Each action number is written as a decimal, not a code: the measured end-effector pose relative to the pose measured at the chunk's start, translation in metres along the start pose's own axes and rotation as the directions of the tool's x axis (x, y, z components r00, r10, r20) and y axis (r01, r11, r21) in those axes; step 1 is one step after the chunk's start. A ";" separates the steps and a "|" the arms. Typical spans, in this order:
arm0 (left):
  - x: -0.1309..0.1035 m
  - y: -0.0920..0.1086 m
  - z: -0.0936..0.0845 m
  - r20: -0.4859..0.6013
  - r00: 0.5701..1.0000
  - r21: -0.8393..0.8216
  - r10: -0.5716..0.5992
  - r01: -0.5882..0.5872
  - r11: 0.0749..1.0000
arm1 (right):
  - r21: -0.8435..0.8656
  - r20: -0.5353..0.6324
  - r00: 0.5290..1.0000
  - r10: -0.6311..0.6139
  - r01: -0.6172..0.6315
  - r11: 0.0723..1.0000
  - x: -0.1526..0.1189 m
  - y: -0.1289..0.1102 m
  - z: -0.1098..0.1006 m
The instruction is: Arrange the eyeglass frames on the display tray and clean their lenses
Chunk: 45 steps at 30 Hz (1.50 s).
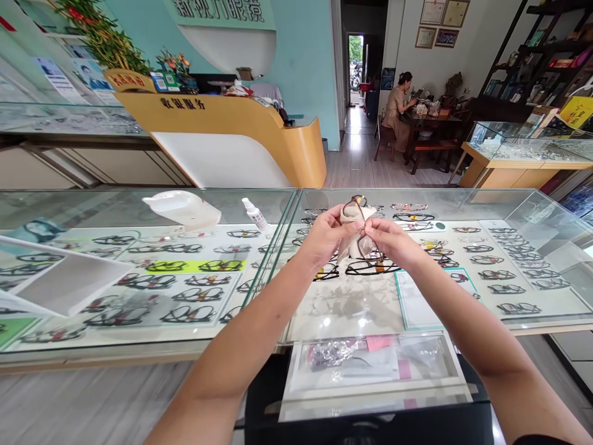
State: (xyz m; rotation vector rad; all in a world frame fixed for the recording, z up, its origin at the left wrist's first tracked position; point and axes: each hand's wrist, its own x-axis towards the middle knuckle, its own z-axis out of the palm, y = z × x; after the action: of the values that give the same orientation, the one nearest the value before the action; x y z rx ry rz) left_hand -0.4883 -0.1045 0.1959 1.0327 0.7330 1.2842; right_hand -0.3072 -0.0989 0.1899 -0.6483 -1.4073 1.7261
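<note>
Centre frame, I see left hand [327, 236] pinching cloth [351, 214] | right hand [390, 238] fingertips closed on glasses [361, 210] | spray bottle [254, 214] left of centre

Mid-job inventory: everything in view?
Thin-rimmed eyeglasses: one, brown, between hands.
Soft cloth: one, beige, between hands.
Long glass display case: two sections, clear, foreground.
Displayed eyeglasses: many, mostly dark, inside case.
Spray bottle: one, white, left section.
Curved object: one, white, beside bottle.
Open box: one, white, far left.
Shallow drawer: one, white, near edge.
Curved wooden counter: one, tan, background.
Wall frames: four, brown, upper right.
Seated person: one, beige clothing, background.
Left hand: one, bare, centre.
Right hand: one, bare, centre.
</note>
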 end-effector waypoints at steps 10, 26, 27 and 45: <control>0.003 0.004 -0.003 -0.129 0.990 0.095 0.065 -0.053 0.994 | -0.168 0.080 0.997 -0.013 0.026 0.985 -0.002 -0.003 0.002; 0.013 -0.005 -0.016 -0.045 0.999 -0.104 0.019 -0.024 0.994 | 0.014 -0.101 0.986 -0.132 0.134 0.991 0.000 -0.005 0.000; 0.013 -0.006 -0.016 -0.038 0.999 -0.112 0.006 -0.011 0.994 | 0.015 -0.103 0.986 -0.133 0.135 0.991 -0.001 -0.006 0.000; 0.005 0.001 -0.013 -0.109 0.936 0.307 0.335 -0.289 0.907 | 0.009 -0.175 0.972 -0.155 0.159 0.987 0.002 -0.017 -0.015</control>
State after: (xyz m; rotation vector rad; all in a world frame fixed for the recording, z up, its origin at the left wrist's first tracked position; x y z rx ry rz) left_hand -0.4998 -0.0972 0.1924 1.3345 0.9222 1.5830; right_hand -0.2919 -0.0884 0.2027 -0.6413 -1.2800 1.5221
